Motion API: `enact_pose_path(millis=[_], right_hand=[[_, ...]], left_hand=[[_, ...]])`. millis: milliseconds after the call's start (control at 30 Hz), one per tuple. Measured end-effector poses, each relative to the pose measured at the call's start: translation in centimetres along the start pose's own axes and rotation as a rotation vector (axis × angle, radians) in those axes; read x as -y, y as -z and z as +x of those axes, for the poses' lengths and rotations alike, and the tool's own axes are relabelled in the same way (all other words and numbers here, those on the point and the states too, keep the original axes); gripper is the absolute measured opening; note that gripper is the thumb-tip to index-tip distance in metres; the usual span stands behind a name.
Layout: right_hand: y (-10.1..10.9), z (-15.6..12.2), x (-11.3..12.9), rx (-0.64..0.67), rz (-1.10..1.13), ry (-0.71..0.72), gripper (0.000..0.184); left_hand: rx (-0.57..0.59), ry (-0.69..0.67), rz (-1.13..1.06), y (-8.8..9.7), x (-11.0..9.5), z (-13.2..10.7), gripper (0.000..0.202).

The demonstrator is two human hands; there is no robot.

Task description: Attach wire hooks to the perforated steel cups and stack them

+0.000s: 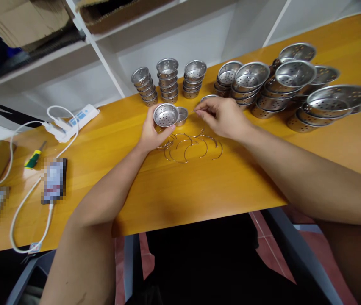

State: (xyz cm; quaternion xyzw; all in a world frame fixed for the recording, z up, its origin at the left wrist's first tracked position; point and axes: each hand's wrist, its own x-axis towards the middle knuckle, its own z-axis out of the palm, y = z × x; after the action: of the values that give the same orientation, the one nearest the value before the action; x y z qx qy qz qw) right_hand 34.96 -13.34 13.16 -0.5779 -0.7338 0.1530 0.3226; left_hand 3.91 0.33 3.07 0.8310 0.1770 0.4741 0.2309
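The left hand (152,132) holds a metal cup (165,115) punched with small holes, its thumb on the near side of the cup. The cup's open mouth is tilted up toward the person. The right hand (226,117) is to the right of the held cup, apart from it, with thumb and forefinger pinched narrow on what looks like a thin wire (195,111), though the piece is too fine to make out clearly.

A smaller-looking cup (182,117) shows just beside the held cup, between the 2 hands; whether the 2 cups touch, I cannot tell. The rim of 1 more cup (209,97) peeks out behind the right hand, mostly hidden. On the near side of the hands, curved wires (187,146) lie loosely overlapping on the tabletop (199,186).

Beyond the hands stand 3 separate stacks of cups (168,67), nested and upright. Farther right, past the right hand, a crowded group of cup stacks (295,75) fills the tabletop, several leaning.

Well to the left of the left hand are a white power strip (87,115), a screwdriver (33,159) with a green and yellow handle, and a phone (54,180) with a white cable (51,215) at its near end. White shelves (102,59) holding cardboard boxes (29,19) stand behind the tabletop.
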Motion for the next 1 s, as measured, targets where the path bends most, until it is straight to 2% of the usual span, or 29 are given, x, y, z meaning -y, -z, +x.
enact_pose_path(millis=[67, 167, 267, 433, 700, 767, 900, 1000], right_hand=[[-1.1, 0.2, -1.0, -0.062, 0.067, 0.039, 0.031], [-2.5, 0.5, -2.4, -0.131, 0.156, 0.135, 0.038], [-3.0, 0.6, -2.8, -0.115, 0.176, 0.158, 0.037], [-2.9, 0.7, -2.8, -0.05, 0.189, 0.112, 0.023], [-2.3, 0.7, -3.4, 0.01, 0.132, 0.11, 0.022], [-1.9, 0.6, -3.7, 0.018, 0.091, 0.118, 0.023], [-1.3, 0.7, -4.1, 0.036, 0.069, 0.158, 0.04], [-0.7, 0.7, -4.1, 0.042, 0.117, 0.16, 0.037]], left_hand=[[-0.012, -0.028, -0.013, -0.1, 0.5, -0.1, 0.098], [-0.017, -0.055, -0.025, -0.2, 1.2, -0.1, 0.1], [-0.018, -0.077, -0.042, -0.2, 1.7, -0.1, 0.098], [-0.024, -0.08, -0.048, -0.3, 1.8, -0.1, 0.099], [-0.018, -0.058, -0.021, -0.4, 2.2, -0.2, 0.1], [-0.011, -0.062, -0.015, -0.5, 2.5, -0.3, 0.1], [0.005, -0.061, 0.007, -0.6, 2.9, -0.5, 0.101], [0.011, -0.06, 0.003, -0.7, 3.1, -0.5, 0.102]])
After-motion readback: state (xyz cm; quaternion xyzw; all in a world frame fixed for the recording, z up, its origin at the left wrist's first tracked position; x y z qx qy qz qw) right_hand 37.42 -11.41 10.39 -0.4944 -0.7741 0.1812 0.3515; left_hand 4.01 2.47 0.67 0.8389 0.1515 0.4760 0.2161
